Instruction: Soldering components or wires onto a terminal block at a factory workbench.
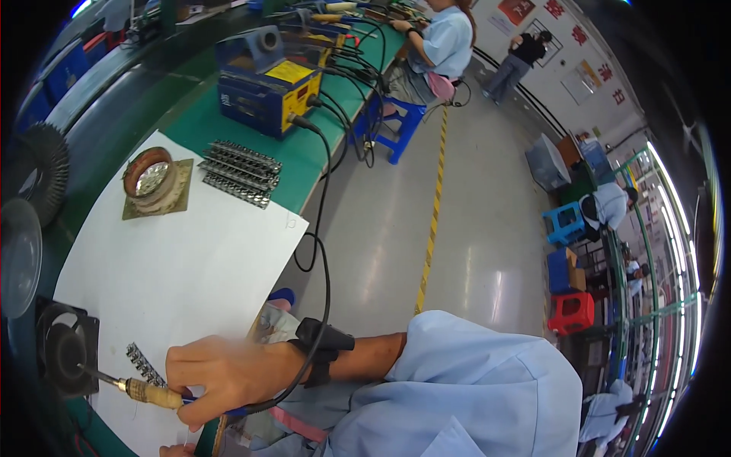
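Observation:
My right hand (232, 373) is closed around a soldering iron (156, 394) with a tan wrapped grip, its thin metal tip pointing left. Beside the fingers, a short strip of small metal parts (145, 364) lies on a white sheet (183, 259). Only the fingertips of my left hand (177, 451) show at the lower edge. They look pinched together, with a thin pale line rising from them that I cannot name. Farther up the sheet, a stack of similar metal strips (240, 174) lies near a round brown-rimmed dish (150, 177) with shiny metal inside, set on a square board.
A blue and yellow soldering station (270, 87) stands on the green bench; its black cord (328, 266) loops past the bench edge to my wrist. A small black fan (67, 349) sits left of the sheet. A co-worker (442, 46) is seated farther along, near a blue stool (397, 129).

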The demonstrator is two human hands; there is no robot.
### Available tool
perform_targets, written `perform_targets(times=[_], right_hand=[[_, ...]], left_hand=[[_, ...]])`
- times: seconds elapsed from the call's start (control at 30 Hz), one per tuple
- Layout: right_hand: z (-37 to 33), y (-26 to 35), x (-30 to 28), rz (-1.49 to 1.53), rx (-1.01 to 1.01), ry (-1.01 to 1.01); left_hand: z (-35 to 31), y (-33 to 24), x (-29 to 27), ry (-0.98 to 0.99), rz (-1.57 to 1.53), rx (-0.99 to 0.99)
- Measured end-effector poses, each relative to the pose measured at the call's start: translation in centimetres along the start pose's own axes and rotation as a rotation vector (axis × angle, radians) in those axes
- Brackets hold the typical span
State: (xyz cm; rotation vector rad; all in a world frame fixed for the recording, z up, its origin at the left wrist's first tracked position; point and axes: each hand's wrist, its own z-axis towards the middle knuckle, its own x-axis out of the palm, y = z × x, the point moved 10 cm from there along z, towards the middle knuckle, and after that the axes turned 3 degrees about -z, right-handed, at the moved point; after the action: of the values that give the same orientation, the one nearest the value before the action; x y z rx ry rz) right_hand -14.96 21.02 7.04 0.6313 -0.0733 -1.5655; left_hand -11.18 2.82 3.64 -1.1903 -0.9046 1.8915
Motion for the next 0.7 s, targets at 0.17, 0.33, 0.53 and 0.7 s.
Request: perform_targets(times=[0.17, 0.33, 0.53, 0.7], right_hand=[[-0.2, -0.4, -0.1, -0.018, 0.01, -0.031], [-0.4, 0.1, -0.1, -0.021, -0.001, -0.043], [-0.5, -0.3, -0.1, -0.027, 0.003, -0.048], [-0.4, -1.3, -2.3, 0.107, 0.101, -0.175]], left_hand=[[0.8, -0.4, -0.1, 0.058, 0.027, -0.044], [0.5, 0.2, -1.0, 0.166, -0.044, -0.126], [-0.4, 2.2, -4.3, -0.034, -0.095, -0.072], [-1.0, 3.6, -6.6, -0.21, -0.211, -0.134]])
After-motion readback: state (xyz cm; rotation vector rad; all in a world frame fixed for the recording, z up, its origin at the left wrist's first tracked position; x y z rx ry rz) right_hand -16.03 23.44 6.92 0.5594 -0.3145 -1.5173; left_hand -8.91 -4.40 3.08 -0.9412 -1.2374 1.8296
